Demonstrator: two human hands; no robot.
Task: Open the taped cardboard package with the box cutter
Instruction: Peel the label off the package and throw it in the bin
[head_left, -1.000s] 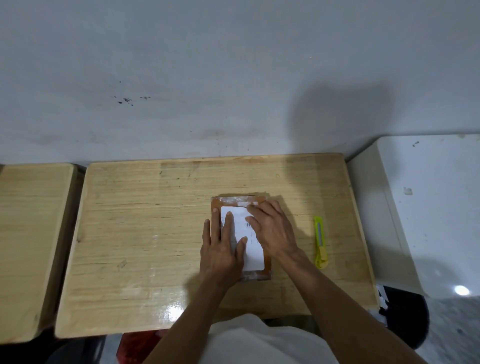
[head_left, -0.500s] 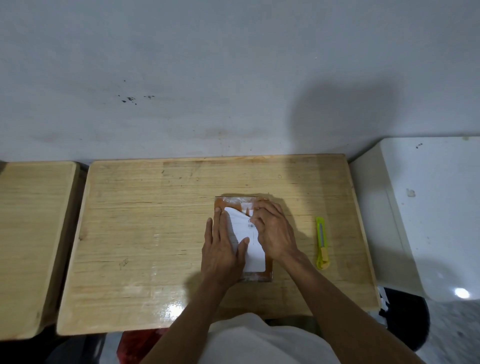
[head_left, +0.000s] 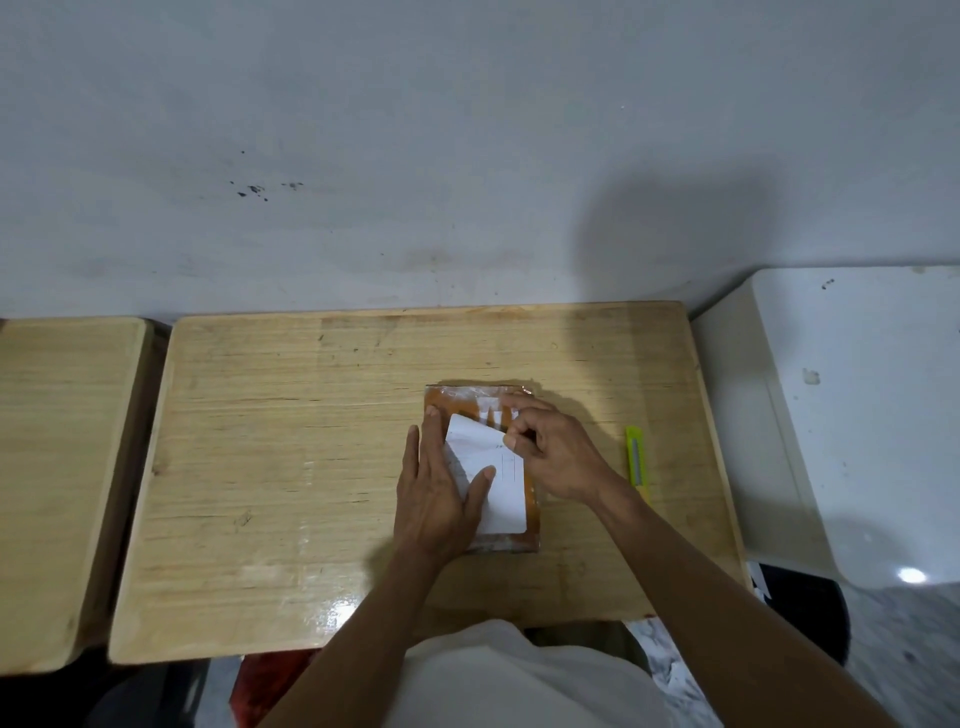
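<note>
1. A person seated at a pale wooden table (head_left: 311, 441) is working on a flat brown cardboard package wrapped in clear tape (head_left: 532, 512), which is lying at the table's middle, just right of centre.
2. The left hand (head_left: 436, 499) is lying open and flat along the package's left side, fingers spread, apparently pinning it so it will not slide.
3. The right hand (head_left: 558, 452) is curling over the far right corner, fingertips pinching at the white paper shipping label (head_left: 493, 478), whose far edge is lifting; likely it is being peeled clear of the tape seam.
4. The yellow-green plastic box cutter (head_left: 636, 460) is lying untouched just right of the right hand, within easy reach; cutting is not yet under way.
</note>
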